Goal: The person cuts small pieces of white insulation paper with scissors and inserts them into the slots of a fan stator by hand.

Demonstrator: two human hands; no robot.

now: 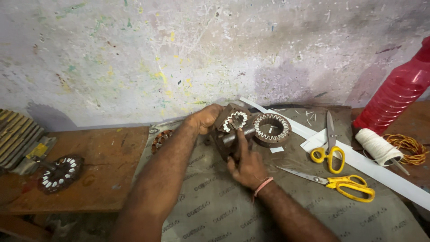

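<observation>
While gripped from both sides, sits just above frame centre: a dark, rusty motor stator (233,127), white insulation slips lining its slotted bore. Left hand (206,118) curled shut around its rim at 9 o'clock; right hand (247,168) closed on it from 6 o'clock, thumb pressed up against the front face. Pink band at the right wrist.

Stators counted: four. Second stator (272,129), round, also lined with white slips, lying flat just beside the held one at 3 o'clock. Third stator (60,173) flat on the low wooden bench (107,170) at 9 o'clock, well apart. Fourth stator (160,140) half hidden behind the left forearm.

Scissors counted: two pairs, both yellow-handled. Upper scissors (330,143) pointing toward 12 o'clock; lower scissors (333,181) lying crosswise, blades toward 9 o'clock, both on the printed grey sheet (215,210) at 3 to 4 o'clock.

Containers: one red ribbed plastic bottle (396,92) at 2 o'clock, leaning; contents not discernible. Below it, one spool of white string (378,147) touching a loose coil of orange wire (408,148). White paper strips (376,168) running diagonally under the scissors. Stack of ribbed metal plates (18,136) at the far 9 o'clock edge.
</observation>
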